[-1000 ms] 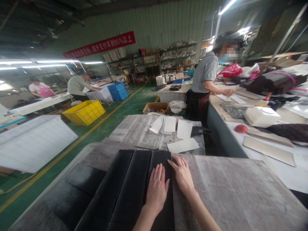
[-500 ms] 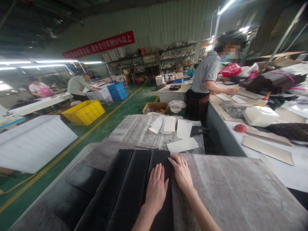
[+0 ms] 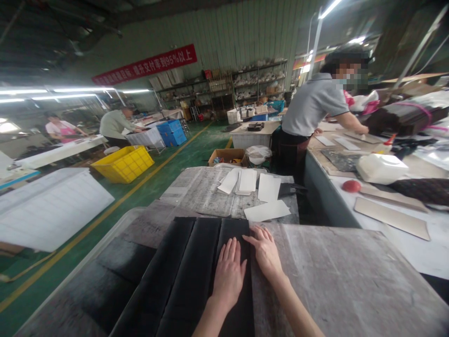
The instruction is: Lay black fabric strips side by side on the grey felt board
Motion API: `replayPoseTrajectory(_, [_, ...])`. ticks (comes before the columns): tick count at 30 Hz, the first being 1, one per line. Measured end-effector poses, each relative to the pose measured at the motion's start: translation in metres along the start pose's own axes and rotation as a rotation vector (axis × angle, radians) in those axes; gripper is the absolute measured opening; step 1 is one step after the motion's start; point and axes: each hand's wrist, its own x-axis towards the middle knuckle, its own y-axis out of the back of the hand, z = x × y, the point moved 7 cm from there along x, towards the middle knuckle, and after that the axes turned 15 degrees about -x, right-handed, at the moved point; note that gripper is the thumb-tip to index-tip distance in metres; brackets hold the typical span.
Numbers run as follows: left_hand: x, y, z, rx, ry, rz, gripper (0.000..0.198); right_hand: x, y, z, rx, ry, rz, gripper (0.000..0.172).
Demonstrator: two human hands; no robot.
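Black panels [image 3: 196,262] lie side by side on the worn grey board in front of me, with thin seams between them. My left hand [image 3: 229,269] rests flat on the rightmost panel, its fingers stretched out and pointing away from me. At that panel's right edge, my right hand [image 3: 265,250] lies mostly on the grey board [image 3: 343,276], with the index finger reaching onto the black edge and the other fingers extended. Beyond the panels, several white cards [image 3: 268,187] lie loose and partly overlapping. Neither hand grips anything.
At the right, a worker in a grey shirt [image 3: 315,107] leans over a long table holding a white jug [image 3: 382,168], a red ball-like object [image 3: 351,186] and flat beige boards [image 3: 391,217]. A cardboard box [image 3: 227,157], white bin [image 3: 52,206] and yellow crate [image 3: 122,164] stand on the floor.
My hands have barely moved; the right index finger has shifted slightly left and down at the panel edge. The worker at the right has leaned further over the table, arm reaching right.
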Motion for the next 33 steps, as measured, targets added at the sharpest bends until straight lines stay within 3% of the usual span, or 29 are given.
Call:
replayPoseTrajectory(19, [-0.012,0.001,0.005,0.003,0.003,0.004,0.052,0.0,0.006,-0.002,-0.004,-0.02,0.011,0.045])
replayPoseTrajectory(27, [-0.013,0.004,-0.005,-0.165,0.053,0.029,0.052,-0.001,0.006,0.0,0.018,-0.016,0.019,0.048])
replayPoseTrajectory(33, [-0.021,0.003,0.002,-0.04,0.003,0.003,0.055,-0.001,0.006,0.006,0.091,-0.01,0.074,0.049])
